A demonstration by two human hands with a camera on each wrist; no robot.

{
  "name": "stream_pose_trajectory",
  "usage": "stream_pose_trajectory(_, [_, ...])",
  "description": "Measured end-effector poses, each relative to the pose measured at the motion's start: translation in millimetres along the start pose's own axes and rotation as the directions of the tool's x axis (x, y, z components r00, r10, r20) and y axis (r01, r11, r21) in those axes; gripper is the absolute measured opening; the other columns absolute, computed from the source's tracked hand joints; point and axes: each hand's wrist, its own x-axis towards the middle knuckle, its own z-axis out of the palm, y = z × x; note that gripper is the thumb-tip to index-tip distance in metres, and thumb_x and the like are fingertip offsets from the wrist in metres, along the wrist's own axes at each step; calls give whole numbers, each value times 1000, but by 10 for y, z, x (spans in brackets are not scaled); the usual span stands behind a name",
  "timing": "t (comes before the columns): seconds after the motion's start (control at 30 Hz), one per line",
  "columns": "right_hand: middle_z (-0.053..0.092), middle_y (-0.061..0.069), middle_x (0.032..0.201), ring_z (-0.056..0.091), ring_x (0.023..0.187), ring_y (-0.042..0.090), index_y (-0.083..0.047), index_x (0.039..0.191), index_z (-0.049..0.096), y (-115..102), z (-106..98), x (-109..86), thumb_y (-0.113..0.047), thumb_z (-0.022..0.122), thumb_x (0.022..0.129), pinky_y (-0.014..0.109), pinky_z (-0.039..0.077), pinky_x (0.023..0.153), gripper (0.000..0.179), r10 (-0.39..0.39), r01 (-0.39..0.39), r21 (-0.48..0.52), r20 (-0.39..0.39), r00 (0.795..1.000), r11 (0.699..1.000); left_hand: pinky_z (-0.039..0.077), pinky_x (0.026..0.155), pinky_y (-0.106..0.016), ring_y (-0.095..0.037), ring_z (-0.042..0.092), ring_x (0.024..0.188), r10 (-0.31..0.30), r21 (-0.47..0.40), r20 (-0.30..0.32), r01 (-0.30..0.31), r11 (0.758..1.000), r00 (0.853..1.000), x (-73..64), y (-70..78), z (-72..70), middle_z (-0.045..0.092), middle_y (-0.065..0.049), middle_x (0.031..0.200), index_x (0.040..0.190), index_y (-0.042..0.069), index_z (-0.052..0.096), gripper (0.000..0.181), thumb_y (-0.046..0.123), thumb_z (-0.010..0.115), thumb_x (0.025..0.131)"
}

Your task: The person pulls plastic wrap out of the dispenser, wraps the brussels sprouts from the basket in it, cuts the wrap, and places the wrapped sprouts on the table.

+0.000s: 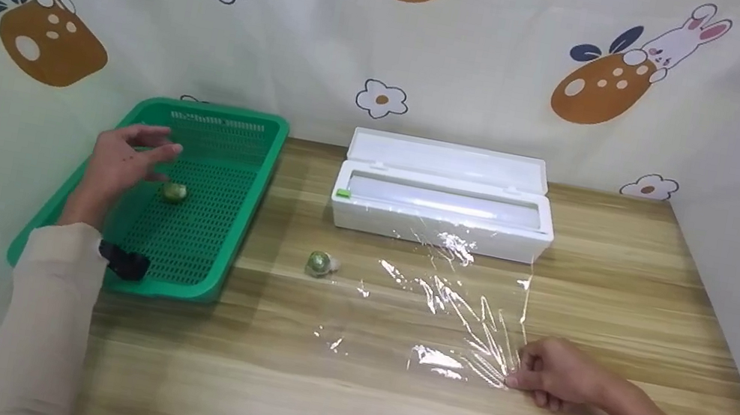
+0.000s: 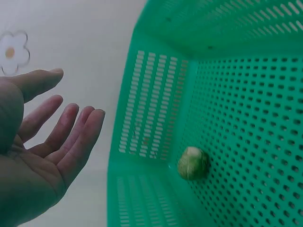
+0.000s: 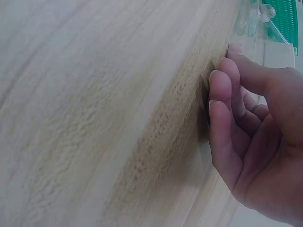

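My right hand [image 1: 557,374] pinches the near right corner of a sheet of clear cling film [image 1: 438,360], which runs back to a white dispenser box [image 1: 442,232]. In the right wrist view the thumb and fingertips [image 3: 220,78] meet close over the tabletop. My left hand [image 1: 123,160] hovers over the green basket [image 1: 218,272], holding nothing, its fingers relaxed and apart. A Brussels sprout [image 2: 193,163] lies in that basket, just below the hand in the head view. Another sprout [image 1: 319,264], shiny with a pale twisted end, sits left of the film.
The dispenser's lid [image 1: 450,161] stands raised against the patterned curtain [image 1: 294,34]. A small green slider [image 1: 343,193] is at the left of its front edge. Wooden tabletop [image 1: 230,396] extends in front, and curtain walls enclose both sides.
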Motion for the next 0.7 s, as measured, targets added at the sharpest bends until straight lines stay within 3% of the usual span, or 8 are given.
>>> stream_pose_trajectory(0.2, [62, 2, 55, 55, 41, 8, -5, 77, 60, 18, 0, 24, -31, 73, 91, 30, 53, 39, 32, 6, -7, 37, 19, 1000, 999, 58, 78, -17, 6, 58, 92, -142, -76, 0, 142, 987, 990, 136, -137, -42, 51, 8, 118, 154, 7, 35, 75, 46, 62, 96])
stream_pose_trajectory(0.4, [62, 2, 55, 55, 42, 8, -5, 78, 61, 23, -2, 28, -30, 73, 91, 28, 52, 39, 31, 8, -10, 57, 29, 1000, 998, 59, 83, -19, 8, 59, 89, -235, -101, 8, 235, 967, 972, 179, -228, -15, 43, -14, 151, 156, 9, 31, 76, 45, 61, 97])
stream_pose_trajectory(0.53, [62, 2, 55, 55, 42, 8, -4, 79, 62, 38, -4, 30, -30, 73, 91, 28, 52, 40, 31, 6, -8, 65, 35, 999, 998, 59, 85, -21, -14, 61, 120, -299, -145, 16, 298, 943, 954, 197, -320, 24, 31, -19, 162, 158, 9, 27, 78, 44, 61, 97])
stream_pose_trajectory(0.63, [62, 1, 54, 55, 42, 7, -4, 78, 62, 50, -7, 41, -30, 74, 91, 29, 53, 40, 31, -7, 4, 67, 38, 999, 998, 57, 92, -24, -29, 38, 147, -373, -190, 28, 371, 909, 928, 201, -400, 47, 23, -16, 166, 160, 10, 20, 83, 43, 62, 97])
stream_pose_trajectory(0.7, [62, 1, 54, 55, 41, 7, -3, 78, 63, 56, -9, 48, -30, 74, 91, 30, 53, 40, 32, -15, 12, 69, 37, 999, 998, 56, 98, -28, -31, 27, 153, -431, -227, 32, 426, 876, 902, 204, -439, 47, 17, -14, 167, 160, 10, 16, 86, 42, 63, 96])
